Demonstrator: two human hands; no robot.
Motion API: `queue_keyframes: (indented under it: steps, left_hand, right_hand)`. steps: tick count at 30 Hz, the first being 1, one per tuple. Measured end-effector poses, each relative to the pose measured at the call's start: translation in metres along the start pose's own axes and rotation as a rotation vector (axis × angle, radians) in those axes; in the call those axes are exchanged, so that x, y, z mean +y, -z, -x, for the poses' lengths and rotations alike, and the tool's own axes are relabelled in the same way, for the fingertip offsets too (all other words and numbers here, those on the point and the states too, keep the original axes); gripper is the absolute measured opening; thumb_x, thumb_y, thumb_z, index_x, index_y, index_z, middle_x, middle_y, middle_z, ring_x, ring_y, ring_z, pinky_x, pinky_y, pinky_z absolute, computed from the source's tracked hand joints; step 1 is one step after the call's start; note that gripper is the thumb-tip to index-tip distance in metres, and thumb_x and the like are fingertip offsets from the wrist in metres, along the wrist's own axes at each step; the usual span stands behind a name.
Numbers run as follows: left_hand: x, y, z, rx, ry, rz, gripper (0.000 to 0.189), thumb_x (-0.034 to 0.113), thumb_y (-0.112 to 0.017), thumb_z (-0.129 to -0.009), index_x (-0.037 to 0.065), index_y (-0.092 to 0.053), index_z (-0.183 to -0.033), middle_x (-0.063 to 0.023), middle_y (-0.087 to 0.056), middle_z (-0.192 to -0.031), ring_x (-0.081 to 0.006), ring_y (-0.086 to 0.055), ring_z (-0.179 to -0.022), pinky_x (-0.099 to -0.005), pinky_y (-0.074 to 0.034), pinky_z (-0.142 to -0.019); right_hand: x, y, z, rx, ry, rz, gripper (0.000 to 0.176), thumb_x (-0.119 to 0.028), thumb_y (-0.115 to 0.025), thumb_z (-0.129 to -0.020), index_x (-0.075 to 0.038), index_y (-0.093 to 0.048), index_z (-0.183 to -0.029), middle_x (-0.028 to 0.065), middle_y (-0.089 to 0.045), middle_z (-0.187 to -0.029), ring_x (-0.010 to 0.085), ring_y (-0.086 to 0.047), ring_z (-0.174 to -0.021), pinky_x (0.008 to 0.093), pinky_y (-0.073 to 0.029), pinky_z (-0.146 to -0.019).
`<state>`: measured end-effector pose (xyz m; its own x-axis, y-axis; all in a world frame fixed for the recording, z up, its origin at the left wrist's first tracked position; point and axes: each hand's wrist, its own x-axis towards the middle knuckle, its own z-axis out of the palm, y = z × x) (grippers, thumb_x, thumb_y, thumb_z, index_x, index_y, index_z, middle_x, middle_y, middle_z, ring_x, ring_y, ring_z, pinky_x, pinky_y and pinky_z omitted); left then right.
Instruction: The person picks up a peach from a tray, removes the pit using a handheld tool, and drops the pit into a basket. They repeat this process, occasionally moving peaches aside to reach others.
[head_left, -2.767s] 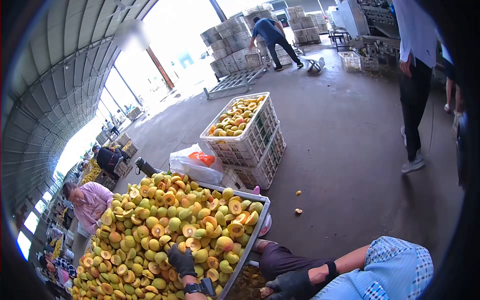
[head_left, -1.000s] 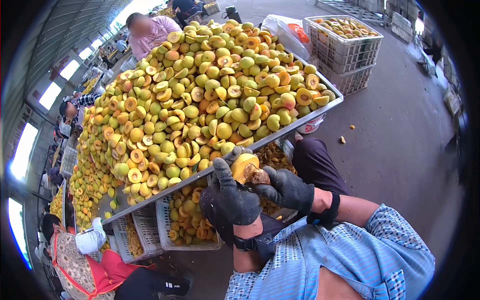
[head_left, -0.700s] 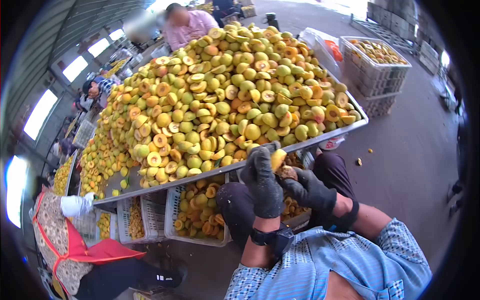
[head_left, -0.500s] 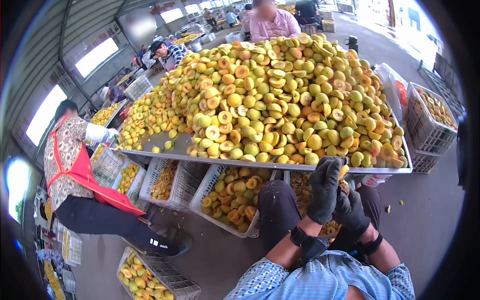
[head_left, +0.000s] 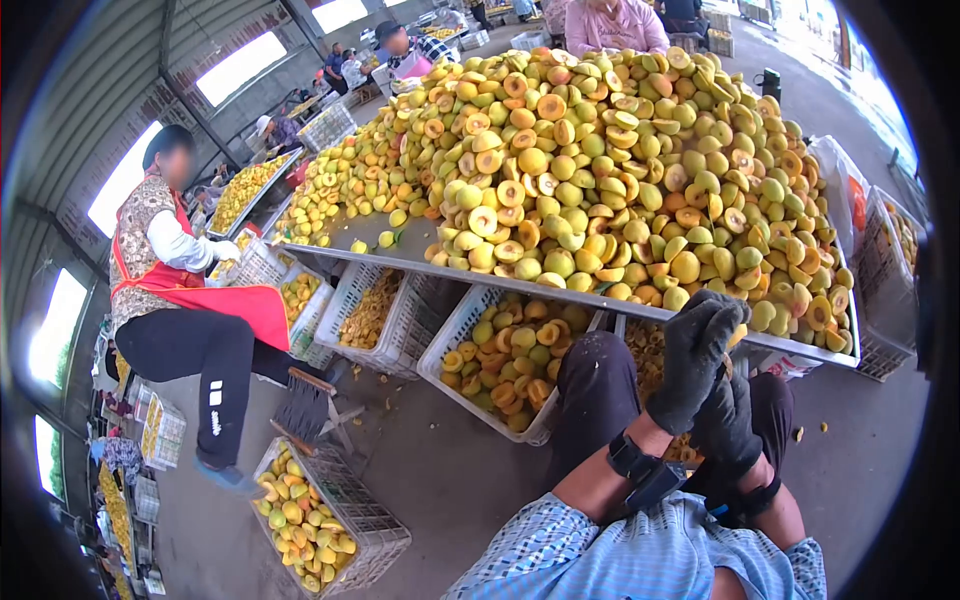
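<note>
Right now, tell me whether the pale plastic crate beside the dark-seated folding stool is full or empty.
Full: yellow-green fruit reaches the rim of the pale plastic crate.

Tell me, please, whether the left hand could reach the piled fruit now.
Probably yes: only the table's rim lies between the left hand and the piled fruit, though that hand holds a piece.

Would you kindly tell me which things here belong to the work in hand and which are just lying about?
Seemingly in the work:
- left hand and right hand, gloved
- held fruit
- heap of fruit
- table
- crate of fruit below

Probably just lying about:
- flask
- plastic bag
- bit on floor
</note>
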<state>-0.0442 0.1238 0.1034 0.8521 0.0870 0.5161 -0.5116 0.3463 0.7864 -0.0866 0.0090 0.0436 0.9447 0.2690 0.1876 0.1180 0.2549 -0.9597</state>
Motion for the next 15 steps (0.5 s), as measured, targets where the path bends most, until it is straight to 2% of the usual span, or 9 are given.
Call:
queue_keyframes:
  steps: [1,4,5,6,8,12,13,14,15]
  left_hand:
    - [-0.003,0.001,0.0,0.026,0.153,0.275,0.021,0.016,-0.061,-0.104,-0.002,-0.069,-0.095,-0.004,-0.067,-0.093,-0.014,-0.065,-0.088,-0.0284,-0.053,-0.084]
    - [-0.006,0.013,0.004,-0.085,0.249,0.3,0.033,0.028,-0.061,-0.103,-0.003,-0.069,-0.096,-0.0065,-0.067,-0.087,-0.0148,-0.064,-0.086,-0.031,-0.051,-0.085]
    - [0.005,0.015,0.003,-0.136,0.273,0.324,0.036,0.031,-0.061,-0.103,-0.002,-0.068,-0.091,-0.007,-0.067,-0.081,-0.0169,-0.066,-0.078,-0.0328,-0.054,-0.077]
    - [0.002,0.015,0.002,-0.128,0.275,0.327,0.036,0.031,-0.061,-0.103,-0.002,-0.068,-0.091,-0.007,-0.067,-0.081,-0.0169,-0.066,-0.078,-0.0328,-0.054,-0.077]
    - [-0.006,0.016,-0.001,-0.183,0.317,0.515,0.037,0.032,-0.061,-0.103,0.0,-0.066,-0.085,-0.0085,-0.067,-0.079,-0.0202,-0.067,-0.072,-0.0351,-0.056,-0.07]
    - [-0.048,0.005,-0.004,-0.089,0.444,0.606,0.038,0.031,-0.061,-0.104,0.001,-0.063,-0.081,-0.0107,-0.066,-0.078,-0.0233,-0.068,-0.067,-0.0368,-0.056,-0.061]
    - [-0.033,0.0,-0.003,-0.083,0.37,0.533,0.039,0.031,-0.058,-0.105,0.001,-0.064,-0.08,-0.0102,-0.066,-0.074,-0.0226,-0.067,-0.063,-0.0357,-0.055,-0.058]
    - [-0.043,0.009,-0.013,-0.41,0.32,0.561,0.04,0.033,-0.057,-0.106,0.002,-0.064,-0.082,-0.0091,-0.065,-0.071,-0.0214,-0.066,-0.062,-0.0343,-0.055,-0.057]
    - [-0.044,0.007,-0.01,-0.306,0.347,0.61,0.037,0.033,-0.058,-0.106,0.003,-0.064,-0.085,-0.0074,-0.064,-0.07,-0.0196,-0.066,-0.06,-0.0327,-0.054,-0.056]
  right_hand:
    - [0.004,-0.009,-0.002,0.083,0.026,-0.035,0.04,-0.04,-0.051,-0.108,-0.004,-0.063,-0.119,-0.0026,-0.064,-0.096,0.0076,-0.057,-0.084,0.0253,-0.047,-0.072]
    - [-0.01,0.007,0.004,-0.071,-0.073,0.065,0.039,-0.043,-0.052,-0.107,-0.005,-0.065,-0.11,-0.0055,-0.061,-0.084,0.0069,-0.055,-0.073,0.0248,-0.043,-0.062]
    - [-0.002,0.014,0.011,-0.057,-0.18,-0.043,0.038,-0.045,-0.057,-0.105,-0.008,-0.065,-0.104,-0.0071,-0.058,-0.079,0.006,-0.053,-0.068,0.0239,-0.039,-0.057]
    - [0.001,0.023,0.012,-0.059,-0.188,-0.04,0.038,-0.045,-0.057,-0.105,-0.008,-0.065,-0.104,-0.0071,-0.058,-0.079,0.006,-0.053,-0.068,0.0239,-0.039,-0.057]
    - [0.005,0.036,0.015,-0.237,-0.241,-0.155,0.049,-0.046,-0.067,-0.099,-0.008,-0.06,-0.129,-0.0033,-0.065,-0.112,0.0077,-0.061,-0.093,0.0228,-0.048,-0.074]
    - [0.004,0.034,0.017,-0.127,-0.161,-0.056,0.037,-0.041,-0.067,-0.101,-0.01,-0.062,-0.12,-0.0053,-0.062,-0.101,0.0047,-0.058,-0.091,0.0216,-0.047,-0.072]
    - [-0.031,0.015,0.013,-0.174,-0.253,-0.198,0.035,-0.037,-0.067,-0.101,-0.009,-0.061,-0.12,-0.0057,-0.06,-0.097,0.0058,-0.057,-0.087,0.0232,-0.047,-0.07]
    - [-0.041,0.012,0.011,-0.213,-0.265,-0.203,0.035,-0.037,-0.067,-0.101,-0.009,-0.061,-0.12,-0.0057,-0.06,-0.097,0.0058,-0.057,-0.087,0.0232,-0.047,-0.07]
    - [-0.046,0.009,0.012,-0.16,-0.274,-0.143,0.034,-0.036,-0.067,-0.101,-0.009,-0.061,-0.121,-0.0055,-0.06,-0.096,0.0066,-0.057,-0.086,0.0243,-0.046,-0.069]
